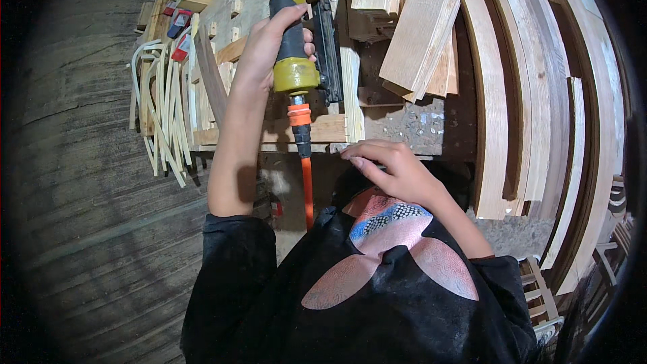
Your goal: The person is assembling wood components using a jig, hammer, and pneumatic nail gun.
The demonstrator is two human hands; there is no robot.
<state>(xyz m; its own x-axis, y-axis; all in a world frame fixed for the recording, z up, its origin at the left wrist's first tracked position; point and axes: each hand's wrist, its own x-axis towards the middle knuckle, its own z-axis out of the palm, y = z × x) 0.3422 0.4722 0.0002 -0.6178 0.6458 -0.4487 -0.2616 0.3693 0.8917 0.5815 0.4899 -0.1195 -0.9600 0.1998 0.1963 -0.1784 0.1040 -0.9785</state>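
My left hand (273, 44) wraps around the black grip of a yellow-green air nail gun (295, 75). The tool is upright in the picture, its head at the top edge and its black magazine (328, 54) along the right side. From the grip's base an orange air hose (308, 185) runs down toward my body. My right hand (391, 165) is open, fingers stretched to the left, by the near corner of a light wooden frame (323, 127) on the bench. Its fingertips are near the frame's edge; contact is hard to tell. The gun partly covers the frame.
Stacked short boards (418, 34) lie on the bench at the upper right. Long boards (486, 87) stand in rows along the right. Thin pale strips (168, 111) hang off the bench's left side, near red and blue clamps (180, 23). Dark planks (101, 195) form the floor at left.
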